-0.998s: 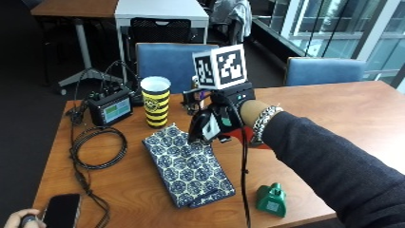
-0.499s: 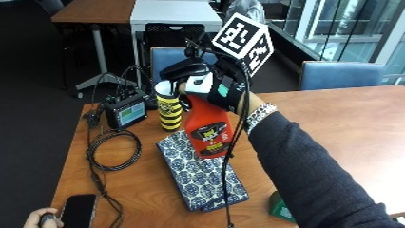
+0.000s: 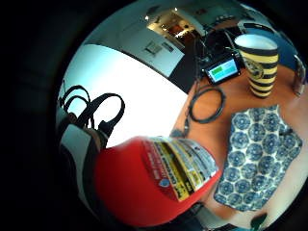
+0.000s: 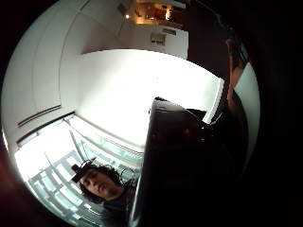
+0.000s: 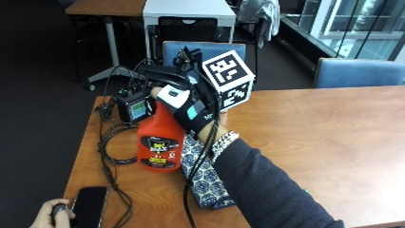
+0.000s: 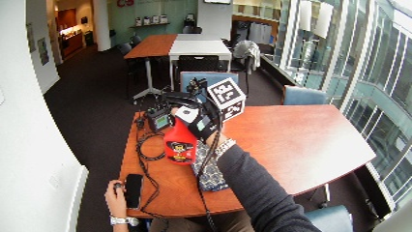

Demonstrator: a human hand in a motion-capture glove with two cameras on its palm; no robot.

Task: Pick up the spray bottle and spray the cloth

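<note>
Outside view: gloved right hand (image 5: pixel 190 107) wrapped round the neck and black spray head of a red spray bottle (image 5: pixel 160 142), fingers curled about it. Bottle upright, lifted off the wooden table (image 5: pixel 316 137), hanging above the table's left part with the blue-patterned cloth (image 5: pixel 206 178) just beside and partly behind it. Black label on the red body with yellow lettering, "MAX" legible; smaller print not readable. Small device with a lit green screen (image 5: pixel 135 110) behind the bottle, a coil of black cable (image 5: pixel 114 145) beside it. Bare left hand (image 5: pixel 51 213) at the near table edge, next to a dark phone (image 5: pixel 89 206) lying flat.

Wide outside view: same grip on the spray bottle (image 6: pixel 180 144), cloth (image 6: pixel 207 166) flat on the table (image 6: pixel 302 140) beneath and beside it. Shows what the closer view crops: the whole curved tabletop, a blue chair (image 6: pixel 193 77) behind it, and a watch on the wrist of the left hand (image 6: pixel 116 193).

Right little finger side palm view: red bottle body (image 3: pixel 144 185) close against the palm, label seen side-on in yellow, white and red, text too small to read. Only here: a yellow-and-black striped cup (image 3: pixel 260 62) standing on the table beyond the cloth (image 3: pixel 262 154), hidden by the hand in the outside views. Green screen (image 3: pixel 221 72) and cable coil (image 3: pixel 207 103) also visible.

Right thumb side palm view: dark mass of the spray head (image 4: pixel 184 161) fills the near field; table and cloth not seen, only ceiling and windows.
</note>
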